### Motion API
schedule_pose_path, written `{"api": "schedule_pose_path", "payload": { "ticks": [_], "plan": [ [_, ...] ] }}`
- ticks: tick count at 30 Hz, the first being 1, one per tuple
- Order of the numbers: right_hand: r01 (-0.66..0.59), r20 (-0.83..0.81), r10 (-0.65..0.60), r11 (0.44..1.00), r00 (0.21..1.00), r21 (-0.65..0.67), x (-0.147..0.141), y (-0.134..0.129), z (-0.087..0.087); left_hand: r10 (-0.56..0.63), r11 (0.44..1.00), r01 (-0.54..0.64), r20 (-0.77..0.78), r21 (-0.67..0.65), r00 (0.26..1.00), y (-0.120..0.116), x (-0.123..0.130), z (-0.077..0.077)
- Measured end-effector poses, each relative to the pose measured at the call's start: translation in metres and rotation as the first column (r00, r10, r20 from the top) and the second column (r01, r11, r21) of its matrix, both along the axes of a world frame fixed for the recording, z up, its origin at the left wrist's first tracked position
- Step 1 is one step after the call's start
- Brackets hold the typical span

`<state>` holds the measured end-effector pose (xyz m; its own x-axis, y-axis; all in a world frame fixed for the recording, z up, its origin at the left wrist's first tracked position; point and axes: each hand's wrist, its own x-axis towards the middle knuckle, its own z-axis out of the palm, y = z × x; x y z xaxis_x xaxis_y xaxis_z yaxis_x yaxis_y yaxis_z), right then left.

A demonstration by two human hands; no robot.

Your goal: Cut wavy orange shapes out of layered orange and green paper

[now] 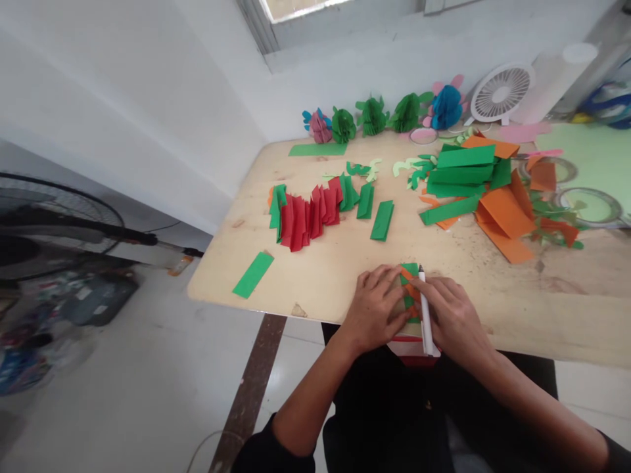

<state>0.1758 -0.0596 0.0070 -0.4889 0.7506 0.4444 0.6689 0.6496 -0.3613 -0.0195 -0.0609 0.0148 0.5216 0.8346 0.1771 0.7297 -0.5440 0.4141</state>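
Near the table's front edge lies a green paper strip (409, 269) with an orange cut-out (413, 291) on top of it. My left hand (377, 307) rests over the left side of these papers, fingers spread and pressing on them. From the right, my right hand (451, 315) holds a white pen (426, 315), its dark tip pointing away from me, while the fingertips touch the orange piece. Part of both papers is hidden under my fingers. A red and white item (411, 348) shows just below the table edge, between my wrists.
Folded red papers (308, 217) and green strips (382, 220) stand mid-table. One green strip (253, 274) lies at the left. Orange sheets (507, 213) and green sheets (463, 171) are piled right. Paper figures (373, 115) and a white fan (501, 95) line the wall.
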Motion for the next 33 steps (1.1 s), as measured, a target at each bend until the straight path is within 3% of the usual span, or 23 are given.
{"api": "schedule_pose_path", "payload": {
  "ticks": [11, 33],
  "plan": [
    [0.017, 0.004, -0.017, 1.000, 1.000, 0.005, -0.0002, -0.0004, -0.0002, 0.041, 0.997, -0.039, 0.030, -0.073, 0.999, 0.0004, 0.0020, 0.0028],
    [0.010, -0.022, -0.010, 1.000, 1.000, -0.009, 0.0000, 0.0003, -0.0009, -0.022, 1.000, 0.022, -0.013, 0.020, 1.000, -0.0002, -0.0016, 0.0044]
  ]
}}
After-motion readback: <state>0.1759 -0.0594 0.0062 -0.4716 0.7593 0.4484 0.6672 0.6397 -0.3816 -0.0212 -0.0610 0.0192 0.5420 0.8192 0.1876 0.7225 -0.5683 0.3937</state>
